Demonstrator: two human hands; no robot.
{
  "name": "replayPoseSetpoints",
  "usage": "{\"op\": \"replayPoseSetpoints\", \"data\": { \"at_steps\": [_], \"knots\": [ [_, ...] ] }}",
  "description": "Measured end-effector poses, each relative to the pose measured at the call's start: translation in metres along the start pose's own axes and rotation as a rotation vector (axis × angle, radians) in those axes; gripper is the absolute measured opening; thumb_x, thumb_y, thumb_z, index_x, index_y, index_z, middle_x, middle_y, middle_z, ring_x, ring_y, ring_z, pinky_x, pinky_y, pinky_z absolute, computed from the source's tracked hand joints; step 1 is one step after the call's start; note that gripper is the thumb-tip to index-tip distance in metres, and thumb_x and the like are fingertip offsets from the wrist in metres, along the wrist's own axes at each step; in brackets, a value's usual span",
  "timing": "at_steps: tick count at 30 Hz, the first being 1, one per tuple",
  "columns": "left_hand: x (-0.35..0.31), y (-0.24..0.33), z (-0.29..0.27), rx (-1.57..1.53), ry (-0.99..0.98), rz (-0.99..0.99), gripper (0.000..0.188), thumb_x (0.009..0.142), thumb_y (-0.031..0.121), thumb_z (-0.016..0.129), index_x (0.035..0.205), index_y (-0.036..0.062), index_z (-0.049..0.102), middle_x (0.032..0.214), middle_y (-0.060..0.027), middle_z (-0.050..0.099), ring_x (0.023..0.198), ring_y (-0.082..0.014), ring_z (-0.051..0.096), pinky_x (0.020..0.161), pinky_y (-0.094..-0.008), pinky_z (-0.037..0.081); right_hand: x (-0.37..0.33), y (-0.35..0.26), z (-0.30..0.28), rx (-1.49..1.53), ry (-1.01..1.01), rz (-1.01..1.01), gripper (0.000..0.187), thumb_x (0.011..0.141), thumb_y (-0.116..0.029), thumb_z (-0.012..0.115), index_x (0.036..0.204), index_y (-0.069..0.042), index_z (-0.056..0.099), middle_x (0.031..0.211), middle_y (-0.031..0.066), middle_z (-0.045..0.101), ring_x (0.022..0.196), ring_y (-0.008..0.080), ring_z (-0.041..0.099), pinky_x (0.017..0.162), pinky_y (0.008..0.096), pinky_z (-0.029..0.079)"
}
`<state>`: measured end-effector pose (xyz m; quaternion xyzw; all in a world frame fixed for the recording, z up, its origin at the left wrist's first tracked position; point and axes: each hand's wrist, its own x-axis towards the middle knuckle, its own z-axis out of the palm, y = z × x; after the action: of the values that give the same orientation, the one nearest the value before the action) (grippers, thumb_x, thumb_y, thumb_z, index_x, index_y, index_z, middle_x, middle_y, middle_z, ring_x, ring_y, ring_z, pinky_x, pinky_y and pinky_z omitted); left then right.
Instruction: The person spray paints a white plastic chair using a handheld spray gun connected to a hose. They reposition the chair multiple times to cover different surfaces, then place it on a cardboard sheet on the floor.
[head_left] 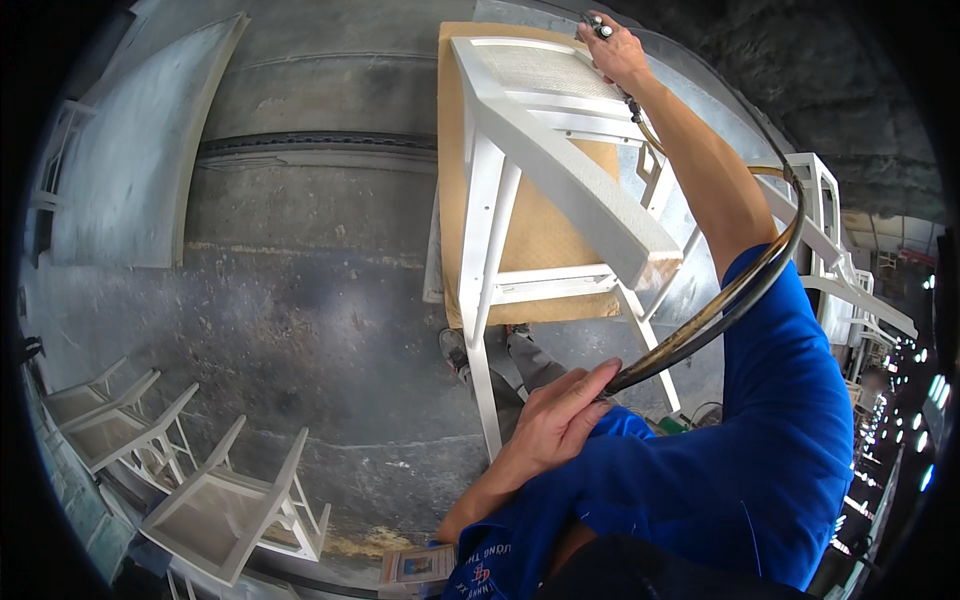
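Right hand (pixel 618 50) raised, arm outstretched, gripping; left hand (pixel 560 415) closed near chest

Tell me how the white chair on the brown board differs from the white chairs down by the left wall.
The white slatted chair on the brown board stands raised beside the person; the white chairs on the floor sit low in a row. The right hand with a spray tool reaches over the raised chair; no hand is near the row. The left hand holds the dark hose. Both share white frames.

A dark hose (pixel 740 285) curves from the left hand's fingers (pixel 585 385) up to the spray gun (pixel 598 27), gripped in the right hand's fingers (pixel 610 45) over the white chair (pixel 560 170).
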<state>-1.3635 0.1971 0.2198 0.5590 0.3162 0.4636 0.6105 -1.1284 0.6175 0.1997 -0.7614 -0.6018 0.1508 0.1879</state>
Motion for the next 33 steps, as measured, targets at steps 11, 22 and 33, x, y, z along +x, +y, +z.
{"op": "replayPoseSetpoints", "data": {
  "at_steps": [11, 22, 33],
  "knots": [
    [-0.04, 0.018, 0.011, -0.032, -0.292, 0.058, 0.05, 0.087, 0.001, 0.075, 0.136, 0.004, 0.065, 0.112, -0.0194, 0.072, 0.095, -0.0347, 0.072, 0.084, -0.0393, 0.058, -0.171, -0.083, -0.148, 0.09, 0.019, -0.573, 0.052, 0.103, -0.035, 0.061, 0.148, -0.011, 0.054, 0.121, 0.0164, 0.073, 0.104, 0.027, 0.071, 0.093, 0.038, 0.055],
    [-0.102, 0.004, 0.012, 0.052, -0.642, -0.1, 0.044, 0.088, -0.005, 0.069, 0.131, 0.0046, 0.066, 0.114, -0.0163, 0.069, 0.104, -0.0313, 0.07, 0.091, -0.0375, 0.057, -0.405, 0.006, -0.196, 0.288, 0.228, 0.107, 0.049, 0.102, -0.034, 0.066, 0.146, -0.015, 0.057, 0.114, 0.0194, 0.075, 0.104, 0.03, 0.073, 0.091, 0.0403, 0.055],
    [-0.128, 0.008, 0.009, 0.16, -0.631, -0.232, 0.036, 0.092, 0.0, 0.067, 0.128, 0.0022, 0.067, 0.117, -0.0158, 0.07, 0.104, -0.0299, 0.07, 0.091, -0.0369, 0.056, -0.422, -0.004, -0.149, 0.622, 0.119, -0.113, 0.049, 0.103, -0.034, 0.066, 0.15, -0.021, 0.056, 0.095, 0.0034, 0.07, 0.083, 0.0131, 0.064, 0.083, 0.0339, 0.055]
  ]
}}
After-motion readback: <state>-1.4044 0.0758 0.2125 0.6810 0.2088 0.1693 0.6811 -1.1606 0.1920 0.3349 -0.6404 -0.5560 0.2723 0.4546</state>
